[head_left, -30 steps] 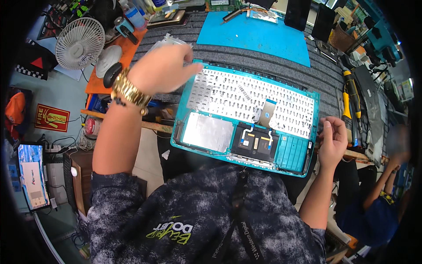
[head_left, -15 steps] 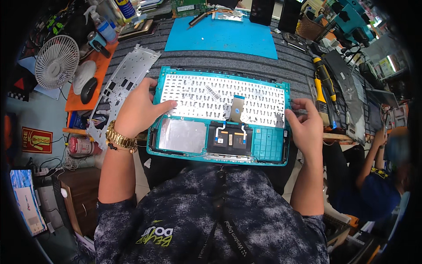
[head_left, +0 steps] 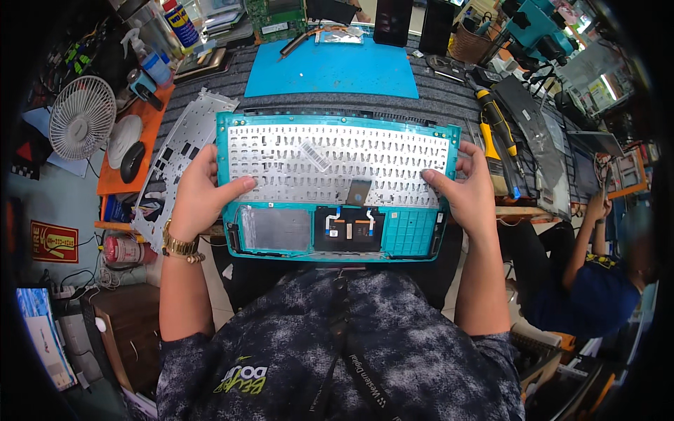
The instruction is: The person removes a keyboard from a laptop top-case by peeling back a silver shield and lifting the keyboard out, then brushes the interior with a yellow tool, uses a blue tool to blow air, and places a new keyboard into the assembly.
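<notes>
Between my two hands is a teal laptop top cover (head_left: 411,234), inner side facing up. A silvery keyboard backplate (head_left: 281,168) with a barcode sticker fills its far part. A short ribbon cable (head_left: 359,192) hangs over the plate's near edge, by the black touchpad underside (head_left: 349,237). My left hand (head_left: 200,196) grips the left edge, thumb on the keyboard plate, fingers partly hidden behind. On the opposite edge my right hand (head_left: 470,196) is closed likewise, its thumb pressing the plate's right part. The cover is held over my lap at the bench edge.
A perforated metal plate (head_left: 179,144) leans at the bench's left edge. Beyond the cover lies a blue mat (head_left: 330,70). Yellow-and-black screwdrivers (head_left: 498,123) lie at right. A white fan (head_left: 82,117) stands at left. Another person (head_left: 590,288) works at far right.
The cover has shifted slightly left and its far side appears tilted up. My right thumb has moved from the edge onto the keyboard plate. The ribbon cable now looks shorter, bent toward me.
</notes>
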Demonstrator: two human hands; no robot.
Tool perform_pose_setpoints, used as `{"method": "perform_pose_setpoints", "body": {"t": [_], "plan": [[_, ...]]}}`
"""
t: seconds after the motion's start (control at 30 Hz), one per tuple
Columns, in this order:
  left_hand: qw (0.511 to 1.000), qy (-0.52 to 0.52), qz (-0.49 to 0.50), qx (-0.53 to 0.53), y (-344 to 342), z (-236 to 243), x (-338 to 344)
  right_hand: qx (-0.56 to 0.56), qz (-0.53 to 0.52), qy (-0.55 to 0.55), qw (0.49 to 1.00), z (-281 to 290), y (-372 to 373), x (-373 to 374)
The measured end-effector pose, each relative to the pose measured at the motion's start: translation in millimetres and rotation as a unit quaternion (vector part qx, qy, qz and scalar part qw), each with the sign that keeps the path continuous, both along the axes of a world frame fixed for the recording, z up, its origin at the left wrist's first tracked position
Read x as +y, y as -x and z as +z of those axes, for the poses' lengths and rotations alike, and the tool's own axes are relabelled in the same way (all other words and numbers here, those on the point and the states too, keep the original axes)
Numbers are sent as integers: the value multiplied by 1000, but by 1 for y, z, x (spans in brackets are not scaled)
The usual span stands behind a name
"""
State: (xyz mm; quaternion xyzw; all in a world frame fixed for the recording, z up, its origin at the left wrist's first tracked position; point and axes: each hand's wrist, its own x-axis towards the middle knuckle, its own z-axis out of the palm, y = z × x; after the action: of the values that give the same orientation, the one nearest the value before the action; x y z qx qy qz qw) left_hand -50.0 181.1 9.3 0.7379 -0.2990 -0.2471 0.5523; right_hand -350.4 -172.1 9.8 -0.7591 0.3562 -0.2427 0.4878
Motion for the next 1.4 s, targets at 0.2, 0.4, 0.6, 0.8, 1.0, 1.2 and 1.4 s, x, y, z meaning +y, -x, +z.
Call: {"method": "perform_pose_setpoints", "body": {"t": [0.2, 0.4, 0.6, 0.8, 1.0, 1.2, 1.4], "plan": [[1000, 4, 3, -1, 9, 12, 11, -25, 91, -95, 991, 17, 8, 3], [1000, 4, -11, -25, 17, 23, 14, -69, 95, -101, 988, 31, 18, 10], [997, 69, -22, -17, 22, 36, 20, -120, 87, -86, 985, 51, 31, 20], [993, 104, -16, -48, 35, 70, 19, -188, 84, -69, 976, 74, 44, 24], [985, 132, -6, -110, 42, 83, 22, -238, 79, -15, 968, 80, 57, 25], [980, 139, -4, -144, 45, 91, 21, -250, 90, 12, 964, 85, 64, 24], [983, 136, -7, -124, 49, 97, 18, -228, 88, 1, 970, 87, 64, 24]]}}
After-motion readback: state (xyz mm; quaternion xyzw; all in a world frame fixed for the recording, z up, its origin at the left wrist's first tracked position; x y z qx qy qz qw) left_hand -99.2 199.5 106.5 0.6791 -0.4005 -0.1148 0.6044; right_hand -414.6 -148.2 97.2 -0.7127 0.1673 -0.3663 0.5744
